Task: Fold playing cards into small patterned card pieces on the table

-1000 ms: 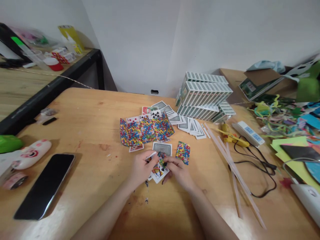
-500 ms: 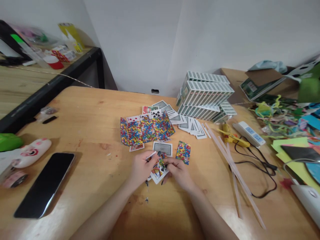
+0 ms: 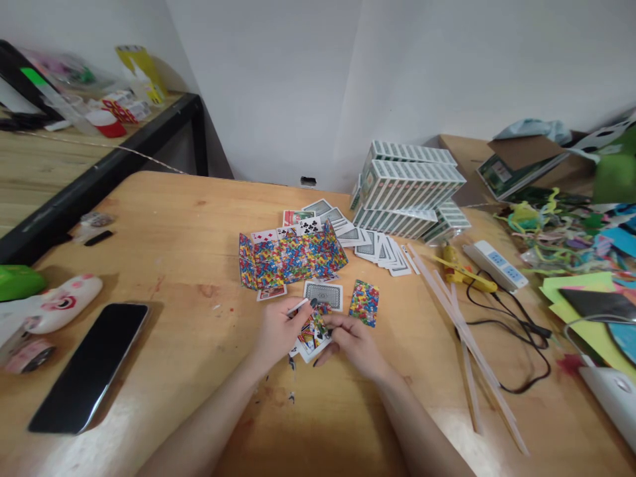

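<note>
In the head view, a playing card with a court figure (image 3: 308, 338) is held low over the table between my two hands. My left hand (image 3: 278, 333) is closed at its left side, with the thumb across the top. A slim white edge (image 3: 297, 307) shows between that thumb and the fingers; its kind is unclear. My right hand (image 3: 352, 341) pinches the card's right side, where a small piece with a multicoloured pattern (image 3: 320, 324) lies over it. Just beyond my hands is a face-down card (image 3: 324, 295), and to its right a multicoloured card (image 3: 364, 303).
A folded multicoloured card stand (image 3: 293, 262) holds several playing cards behind my hands. Fanned cards (image 3: 380, 250) and stacked card boxes (image 3: 410, 189) stand further back. A glue gun (image 3: 464, 271), glue sticks (image 3: 462, 331) and power strip (image 3: 494, 265) lie right, a phone (image 3: 92, 364) left.
My fingers have shifted slightly around the card, and it tilts a little differently. Dark flecks show more on the table beneath my left hand. Everything else has stayed put.
</note>
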`<state>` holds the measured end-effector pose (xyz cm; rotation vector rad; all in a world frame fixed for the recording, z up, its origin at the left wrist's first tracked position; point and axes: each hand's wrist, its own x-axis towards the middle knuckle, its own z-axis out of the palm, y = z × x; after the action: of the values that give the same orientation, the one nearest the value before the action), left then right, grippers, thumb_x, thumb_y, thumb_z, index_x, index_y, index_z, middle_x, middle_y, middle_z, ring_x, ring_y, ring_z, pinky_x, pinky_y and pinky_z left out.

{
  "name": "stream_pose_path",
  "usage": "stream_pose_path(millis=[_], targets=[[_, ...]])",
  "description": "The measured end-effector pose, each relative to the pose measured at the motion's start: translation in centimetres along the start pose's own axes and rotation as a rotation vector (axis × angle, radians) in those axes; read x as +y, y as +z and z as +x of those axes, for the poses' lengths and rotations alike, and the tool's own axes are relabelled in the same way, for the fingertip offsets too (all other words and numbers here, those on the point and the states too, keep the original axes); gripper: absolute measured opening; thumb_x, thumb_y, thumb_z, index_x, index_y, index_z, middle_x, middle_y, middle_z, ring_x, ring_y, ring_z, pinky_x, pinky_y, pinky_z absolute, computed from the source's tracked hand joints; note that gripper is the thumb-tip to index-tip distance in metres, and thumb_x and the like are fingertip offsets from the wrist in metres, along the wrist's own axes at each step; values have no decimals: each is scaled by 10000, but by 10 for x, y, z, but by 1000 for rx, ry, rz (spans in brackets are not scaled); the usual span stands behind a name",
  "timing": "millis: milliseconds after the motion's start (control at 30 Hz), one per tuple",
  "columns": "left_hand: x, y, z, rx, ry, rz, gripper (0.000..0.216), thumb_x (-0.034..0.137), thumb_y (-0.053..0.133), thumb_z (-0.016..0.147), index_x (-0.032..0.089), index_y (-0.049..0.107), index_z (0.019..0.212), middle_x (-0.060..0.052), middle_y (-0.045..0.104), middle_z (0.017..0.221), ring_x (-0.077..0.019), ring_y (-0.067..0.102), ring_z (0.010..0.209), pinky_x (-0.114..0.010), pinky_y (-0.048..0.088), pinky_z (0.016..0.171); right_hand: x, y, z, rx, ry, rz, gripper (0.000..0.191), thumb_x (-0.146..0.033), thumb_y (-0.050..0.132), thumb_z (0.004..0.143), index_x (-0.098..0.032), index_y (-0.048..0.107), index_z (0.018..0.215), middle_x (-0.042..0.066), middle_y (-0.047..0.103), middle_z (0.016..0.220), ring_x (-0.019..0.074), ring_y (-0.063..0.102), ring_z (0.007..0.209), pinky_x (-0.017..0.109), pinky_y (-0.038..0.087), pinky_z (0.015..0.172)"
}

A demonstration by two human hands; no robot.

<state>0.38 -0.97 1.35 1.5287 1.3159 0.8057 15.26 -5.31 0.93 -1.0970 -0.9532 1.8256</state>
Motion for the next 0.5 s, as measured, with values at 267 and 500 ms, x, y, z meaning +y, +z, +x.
stream_pose_path(millis=[267, 500], targets=[[-1, 2, -2, 45, 34, 51, 190, 267, 486, 778, 149, 569, 654, 43, 503, 528, -85, 455, 477, -168, 356, 436, 6, -8, 5, 181, -53, -189, 187, -347, 519, 785, -175, 582, 746, -18, 581, 611, 133, 587, 472, 246, 507, 445], [-9, 9, -7, 44, 313, 126, 129, 196, 537, 765, 186, 621, 863, -21, 671, 807, -127, 617, 689, -215, 496, 630, 6, -22, 3, 437, -405, -699, 184, -258, 482, 824, -190, 651, 849, 46, 676, 750, 173, 629, 670, 272, 515, 608]])
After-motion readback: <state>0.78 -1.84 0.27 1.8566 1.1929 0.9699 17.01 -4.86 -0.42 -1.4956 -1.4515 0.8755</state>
